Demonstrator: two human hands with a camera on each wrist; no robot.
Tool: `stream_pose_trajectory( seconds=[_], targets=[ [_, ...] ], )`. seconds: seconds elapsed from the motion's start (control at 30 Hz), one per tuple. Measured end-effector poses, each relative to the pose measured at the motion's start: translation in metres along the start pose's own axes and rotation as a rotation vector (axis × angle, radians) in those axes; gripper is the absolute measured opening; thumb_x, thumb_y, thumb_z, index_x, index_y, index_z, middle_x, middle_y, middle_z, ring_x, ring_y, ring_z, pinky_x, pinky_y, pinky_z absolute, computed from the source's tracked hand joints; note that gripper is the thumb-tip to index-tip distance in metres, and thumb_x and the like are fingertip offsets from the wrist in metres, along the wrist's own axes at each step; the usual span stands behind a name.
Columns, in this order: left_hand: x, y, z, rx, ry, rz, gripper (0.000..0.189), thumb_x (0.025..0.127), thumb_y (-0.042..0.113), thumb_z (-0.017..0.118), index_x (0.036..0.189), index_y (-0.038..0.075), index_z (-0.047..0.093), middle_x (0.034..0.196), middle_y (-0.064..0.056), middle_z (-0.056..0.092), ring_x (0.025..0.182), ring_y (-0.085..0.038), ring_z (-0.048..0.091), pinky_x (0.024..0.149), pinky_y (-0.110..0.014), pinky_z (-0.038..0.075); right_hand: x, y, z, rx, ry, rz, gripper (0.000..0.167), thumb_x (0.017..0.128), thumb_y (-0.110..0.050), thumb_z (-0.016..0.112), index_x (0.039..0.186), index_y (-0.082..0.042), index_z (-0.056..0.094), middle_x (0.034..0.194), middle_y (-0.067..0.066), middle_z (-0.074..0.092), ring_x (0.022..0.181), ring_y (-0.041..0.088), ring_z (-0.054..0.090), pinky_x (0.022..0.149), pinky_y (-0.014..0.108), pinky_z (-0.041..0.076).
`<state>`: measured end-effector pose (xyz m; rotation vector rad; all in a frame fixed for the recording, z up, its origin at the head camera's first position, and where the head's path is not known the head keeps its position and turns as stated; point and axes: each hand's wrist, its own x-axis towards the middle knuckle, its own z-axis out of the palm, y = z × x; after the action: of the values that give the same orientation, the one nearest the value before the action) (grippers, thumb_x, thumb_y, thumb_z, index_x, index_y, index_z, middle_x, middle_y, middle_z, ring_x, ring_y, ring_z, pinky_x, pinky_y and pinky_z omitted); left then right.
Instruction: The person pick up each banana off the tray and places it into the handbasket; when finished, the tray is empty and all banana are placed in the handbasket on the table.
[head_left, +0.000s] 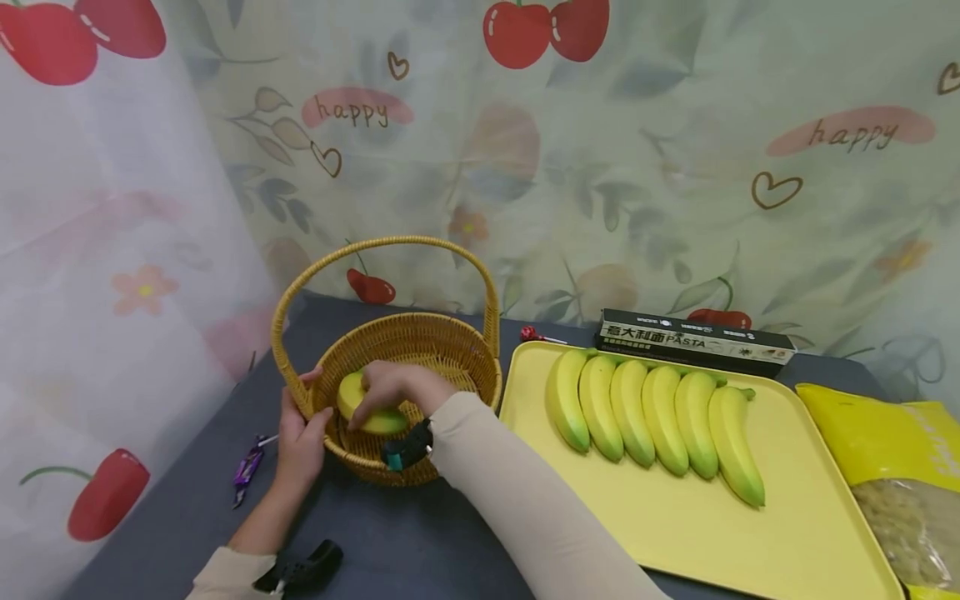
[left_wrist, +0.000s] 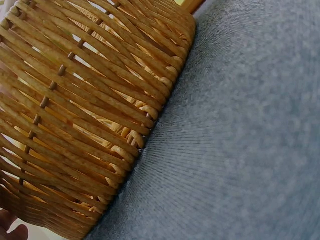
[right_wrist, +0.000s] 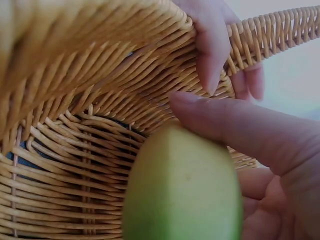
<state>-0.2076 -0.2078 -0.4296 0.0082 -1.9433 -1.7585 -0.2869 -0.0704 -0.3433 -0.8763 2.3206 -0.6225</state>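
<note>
My left hand (head_left: 302,442) grips the rim of the woven basket (head_left: 442,333) at the foot of its arched handle, thumb on the near side. Inside the basket, my right hand (head_left: 401,385) holds a yellow-green banana (head_left: 385,422) low near the left wall. The right wrist view shows the right thumb (right_wrist: 225,117) along the top of the banana (right_wrist: 182,190), with fingers behind it. In the left wrist view the basket's woven side (left_wrist: 85,110) fills the left, with a few fingertips (left_wrist: 15,230) at its lower corner.
Several bananas (head_left: 663,417) lie in a row on a yellow tray (head_left: 675,533) right of the basket. Behind it stands a black pasta box (head_left: 693,342); a yellow bag (head_left: 892,442) is at far right. A red lollipop (head_left: 530,333) and a purple-wrapped candy (head_left: 247,468) lie nearby.
</note>
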Motion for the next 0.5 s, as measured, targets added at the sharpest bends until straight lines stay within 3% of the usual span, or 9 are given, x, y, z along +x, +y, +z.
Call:
stream_pose_trajectory(
  seconds=[0.27, 0.5],
  targets=[
    [-0.0001, 0.0030, 0.0009, -0.026, 0.011, 0.023, 0.045, 0.085, -0.015, 0.040, 0.129, -0.006, 0.036, 0.131, 0.005, 0.046, 0.122, -0.002, 0.043, 0.094, -0.008, 0.038, 0.0042, 0.0048, 0.0039, 0.024, -0.023, 0.003, 0.028, 0.077, -0.029, 0.074, 0.083, -0.010, 0.054, 0.076, 0.000, 0.048, 0.064, 0.012, 0.045, 0.055, 0.021, 0.038],
    [-0.0022, 0.0017, 0.0004, -0.030, 0.007, 0.029, 0.045, 0.085, -0.015, 0.040, 0.129, -0.007, 0.035, 0.132, 0.002, 0.046, 0.120, -0.002, 0.044, 0.092, -0.008, 0.040, 0.0068, 0.0088, 0.0089, 0.114, -0.087, 0.008, 0.026, 0.084, -0.021, 0.068, 0.069, -0.009, 0.051, 0.062, -0.002, 0.042, 0.055, 0.010, 0.042, 0.052, 0.019, 0.038]
  ],
)
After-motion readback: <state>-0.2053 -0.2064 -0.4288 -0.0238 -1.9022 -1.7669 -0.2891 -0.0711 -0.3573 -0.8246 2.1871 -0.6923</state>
